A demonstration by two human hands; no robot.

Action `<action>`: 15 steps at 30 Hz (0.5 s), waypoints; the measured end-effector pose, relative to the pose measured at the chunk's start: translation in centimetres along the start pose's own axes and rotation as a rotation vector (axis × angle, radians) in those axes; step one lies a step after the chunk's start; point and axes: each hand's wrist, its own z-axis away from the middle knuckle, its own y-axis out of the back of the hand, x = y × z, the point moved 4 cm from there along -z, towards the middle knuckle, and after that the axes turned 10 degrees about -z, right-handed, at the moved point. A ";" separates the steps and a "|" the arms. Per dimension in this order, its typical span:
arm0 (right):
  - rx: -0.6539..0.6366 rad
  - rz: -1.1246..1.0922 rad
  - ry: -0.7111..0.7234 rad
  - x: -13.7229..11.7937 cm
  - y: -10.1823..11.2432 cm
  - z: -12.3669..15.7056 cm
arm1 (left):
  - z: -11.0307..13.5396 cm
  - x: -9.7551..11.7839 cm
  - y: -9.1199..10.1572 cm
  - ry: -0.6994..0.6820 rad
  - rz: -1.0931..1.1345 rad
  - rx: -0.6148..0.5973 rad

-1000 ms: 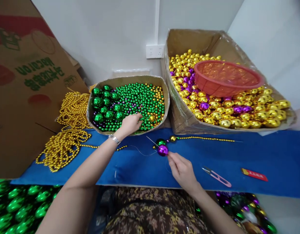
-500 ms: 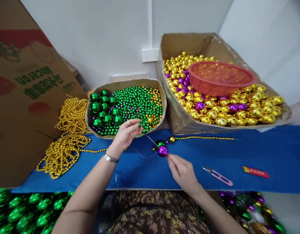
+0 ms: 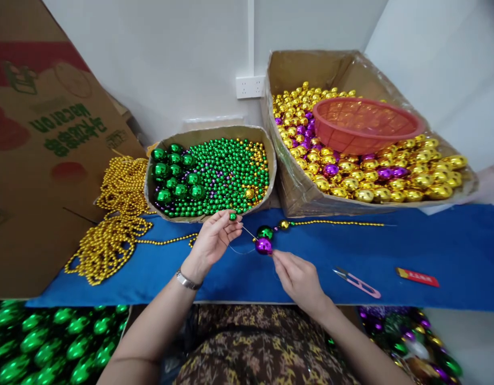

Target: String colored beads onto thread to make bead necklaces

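My left hand (image 3: 214,240) pinches a small green bead (image 3: 233,216) just in front of the cardboard tray of green beads (image 3: 214,176), close to the tip of a thin needle (image 3: 249,232). My right hand (image 3: 297,278) is closed with its fingertips at a purple ball (image 3: 263,245), apparently holding the thread there. Behind the purple ball sit a green ball (image 3: 265,232), a gold bead (image 3: 284,224) and a strand of small gold beads (image 3: 339,223), all lying on the blue cloth (image 3: 451,251).
A big carton of gold and purple balls (image 3: 371,176) holds a red basket (image 3: 365,123). Gold bead strands (image 3: 114,224) are heaped at the left. Thread snips (image 3: 357,282) and a red lighter (image 3: 417,277) lie at the right. Green balls (image 3: 50,342) fill a bin below.
My left hand has come out of the green bead tray with a small green bead and moved down to the needle tip. My right hand has stayed at the purple ball.
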 end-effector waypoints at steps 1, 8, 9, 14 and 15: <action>0.001 0.001 0.004 0.0 0.0 0.0 | 0.1 0.0 0.0 0.001 0.003 0.005; -0.004 0.051 0.019 0.2 0.0 -0.1 | 0.4 0.0 0.1 -0.019 -0.058 0.001; -0.006 0.059 0.022 0.2 0.0 -0.1 | 0.4 0.0 0.2 -0.030 -0.084 -0.004; -0.016 0.140 0.047 0.2 -0.3 0.0 | 1.0 0.2 0.5 -0.209 -0.327 0.049; -0.029 0.137 0.042 0.2 -0.5 0.0 | 1.1 0.1 0.5 -0.232 -0.371 0.055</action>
